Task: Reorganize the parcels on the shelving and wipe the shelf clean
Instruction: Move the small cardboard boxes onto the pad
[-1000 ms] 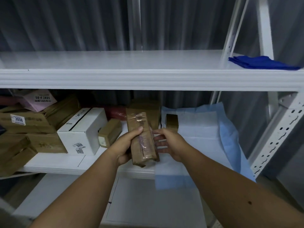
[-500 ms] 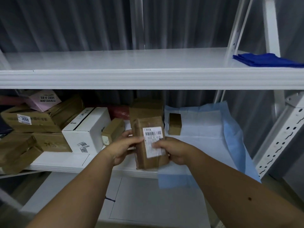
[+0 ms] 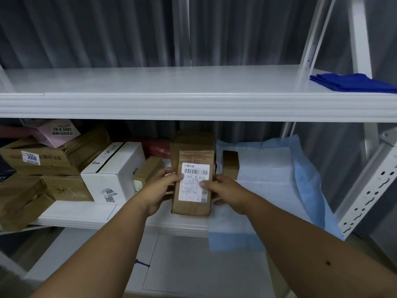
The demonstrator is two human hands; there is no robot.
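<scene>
White metal shelving point(image 3: 193, 106) fills the view, its upper shelf above the fingers carrying only a folded blue cloth point(image 3: 354, 82) far up and to the right of them. The lower shelf point(image 3: 81, 214) holds the parcels. Spread over its right part, just right of the right-hand fingers and hanging over the front edge, lies a pale blue and white sheet point(image 3: 275, 186). Well left of the left-hand fingers sits a large brown carton point(image 3: 49, 160) with a sticker reading "3008", with more brown boxes below it and a pink parcel point(image 3: 58, 132) marked "58-4-3405" above it. Nearer, just left of the fingers, a white box point(image 3: 113, 173) shows another "3008" sticker and a QR code on its front face. A small brown box point(image 3: 148, 171) lies between the white box and the left hand point(image 3: 159, 190), and another small brown box point(image 3: 230, 163) stands on the sheet just behind the right hand point(image 3: 227, 192). Both hands hold an upright brown parcel point(image 3: 193, 183) at the shelf's front edge, in front of a taller brown parcel point(image 3: 193, 140). Its white shipping label point(image 3: 194, 182) faces the camera with a barcode and small printed lines too blurred to read. The left fingers point(image 3: 174, 176) curl round its left edge, thumb on the label; the right fingers point(image 3: 206, 183) wrap its right edge, thumb pressed on the label.
</scene>
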